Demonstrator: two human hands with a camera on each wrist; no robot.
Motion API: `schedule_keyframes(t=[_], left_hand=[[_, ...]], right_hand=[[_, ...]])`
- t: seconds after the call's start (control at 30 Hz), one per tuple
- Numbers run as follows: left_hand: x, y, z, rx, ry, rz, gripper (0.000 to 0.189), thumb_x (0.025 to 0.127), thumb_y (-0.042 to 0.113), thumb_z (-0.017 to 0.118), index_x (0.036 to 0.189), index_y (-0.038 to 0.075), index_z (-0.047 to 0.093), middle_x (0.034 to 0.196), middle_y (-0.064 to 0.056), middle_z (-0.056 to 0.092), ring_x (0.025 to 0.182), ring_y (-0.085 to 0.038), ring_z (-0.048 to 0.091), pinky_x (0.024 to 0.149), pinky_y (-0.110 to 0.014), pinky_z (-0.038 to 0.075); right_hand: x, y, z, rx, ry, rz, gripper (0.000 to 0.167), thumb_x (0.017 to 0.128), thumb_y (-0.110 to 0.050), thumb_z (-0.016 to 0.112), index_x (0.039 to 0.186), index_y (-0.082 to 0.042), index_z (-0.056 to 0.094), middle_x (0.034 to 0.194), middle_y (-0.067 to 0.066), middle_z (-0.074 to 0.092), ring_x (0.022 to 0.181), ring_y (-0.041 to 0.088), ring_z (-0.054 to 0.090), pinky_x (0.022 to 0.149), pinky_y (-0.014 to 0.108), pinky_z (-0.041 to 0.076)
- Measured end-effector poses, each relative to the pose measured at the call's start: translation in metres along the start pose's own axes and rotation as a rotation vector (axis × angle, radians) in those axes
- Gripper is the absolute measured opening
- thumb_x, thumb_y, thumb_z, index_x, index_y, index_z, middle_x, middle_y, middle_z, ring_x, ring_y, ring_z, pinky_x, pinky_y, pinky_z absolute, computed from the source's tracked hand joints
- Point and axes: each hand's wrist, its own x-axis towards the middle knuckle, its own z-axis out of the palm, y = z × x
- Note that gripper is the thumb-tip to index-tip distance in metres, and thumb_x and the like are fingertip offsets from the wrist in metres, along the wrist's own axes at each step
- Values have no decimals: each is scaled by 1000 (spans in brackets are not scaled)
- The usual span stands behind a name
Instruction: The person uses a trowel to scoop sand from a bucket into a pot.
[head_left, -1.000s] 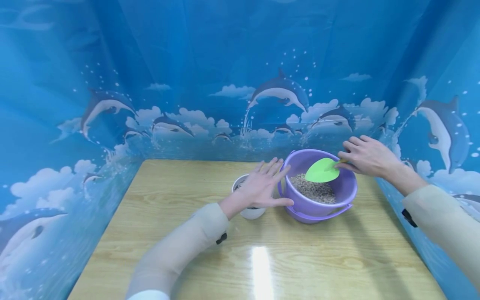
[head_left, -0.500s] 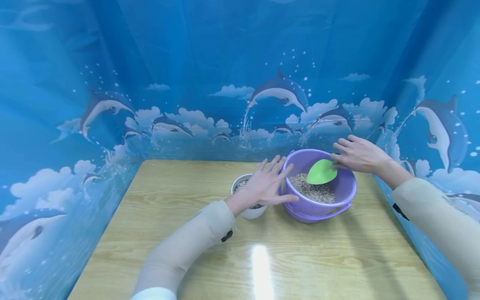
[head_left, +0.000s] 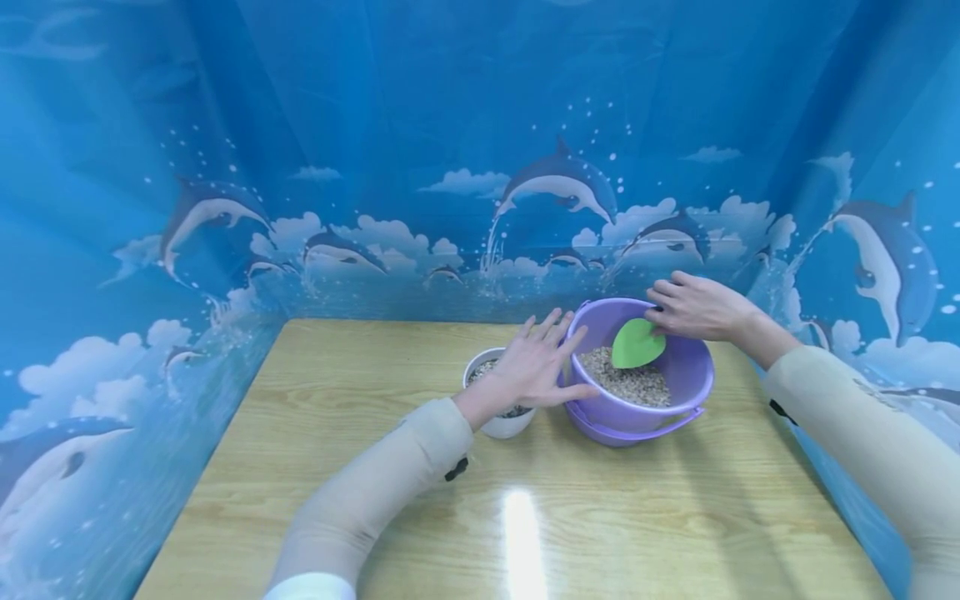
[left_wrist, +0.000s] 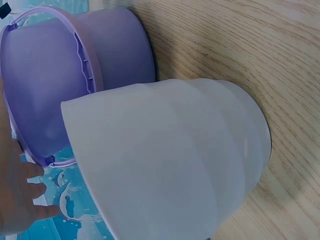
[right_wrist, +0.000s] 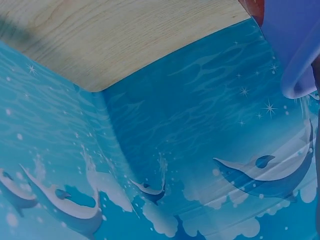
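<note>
The right hand over there grips a green scoop inside the purple bucket. The left hand spreads wide near its rim.

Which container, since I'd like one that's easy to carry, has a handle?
The purple bucket, the larger one: a purple handle hangs at its near side. The smaller white pot, to its left, shows no handle.

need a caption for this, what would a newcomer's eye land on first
Probably the bright green scoop, which the right hand holds in the purple bucket of speckled grains, right of centre on the wooden table. Then the left hand, fingers spread, partly hiding a white pot from the head camera. Behind, blue dolphin-printed sheeting fills the background.
</note>
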Motion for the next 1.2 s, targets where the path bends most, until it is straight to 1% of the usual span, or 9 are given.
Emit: schedule_keyframes(t=[0.07, 0.13, 0.23, 0.33, 0.4, 0.57, 0.83, 0.97, 1.2], left_hand=[[0, 0, 0, -2, -2, -1, 105, 95, 88, 32, 172, 20, 10, 180, -10, 5, 168, -31, 8, 136, -56, 16], [1, 0, -1, -5, -8, -3, 104, 95, 88, 31, 172, 21, 10, 180, -9, 5, 168, -31, 8, 136, -56, 16], [1, 0, -1, -8, -15, -4, 103, 96, 87, 30, 172, 20, 10, 180, -9, 4, 168, -30, 7, 136, -55, 15], [1, 0, -1, -10, -19, 0, 103, 96, 87, 29, 172, 19, 11, 180, -9, 4, 168, -31, 7, 136, -56, 16], [1, 0, -1, -4, -21, 1, 104, 96, 87, 28, 172, 19, 11, 180, -10, 4, 168, -31, 7, 136, -56, 18], [0, 1, -2, 4, -21, -1, 104, 96, 88, 28, 171, 18, 11, 180, -10, 4, 168, -31, 8, 136, -56, 21], [0, -1, -1, -4, -15, -1, 105, 96, 88, 28, 171, 18, 13, 180, -10, 4, 168, -30, 8, 136, -56, 20], [0, -1, 0, -10, -11, -3, 105, 95, 88, 28, 171, 18, 13, 180, -10, 5, 168, -31, 8, 136, -56, 20], [1, -1, 1, -19, -4, 4, 104, 96, 88, 29, 171, 19, 14, 180, -10, 6, 168, -31, 9, 136, -55, 18]], right_hand=[[2, 1, -1, -21, -21, -16, 44, 103, -54, 48, 92, -14, 63, 91, 7, 63, 83, 23, 54, 67, 34, 43], [4, 2, -2, -52, -56, -36, 38, 97, -53, 60, 94, -15, 64, 94, 7, 65, 85, 23, 56, 69, 34, 45], [6, 1, -4, -110, -131, -76, 28, 89, -41, 77, 100, -17, 69, 103, 6, 70, 93, 22, 59, 73, 34, 47], [9, 1, -5, -155, -181, -114, 24, 85, -27, 85, 105, -19, 72, 109, 5, 72, 98, 22, 61, 75, 33, 47], [11, 1, -6, -180, -198, -131, 26, 84, -22, 86, 106, -20, 73, 111, 4, 72, 99, 22, 61, 74, 33, 46], [14, 1, -6, -212, -215, -147, 25, 84, -23, 86, 105, -20, 74, 110, 4, 72, 98, 21, 61, 73, 32, 45], [16, -1, -4, -261, -218, -166, 18, 83, -21, 86, 94, -19, 73, 96, 3, 68, 85, 19, 54, 69, 30, 40], [17, -3, -1, -246, -225, -172, 18, 82, -22, 87, 90, -19, 71, 89, 2, 64, 80, 19, 49, 68, 30, 39], [13, -11, 10, -156, -267, -149, 16, 85, -24, 85, 91, -20, 72, 89, 1, 64, 82, 19, 50, 68, 31, 39]])
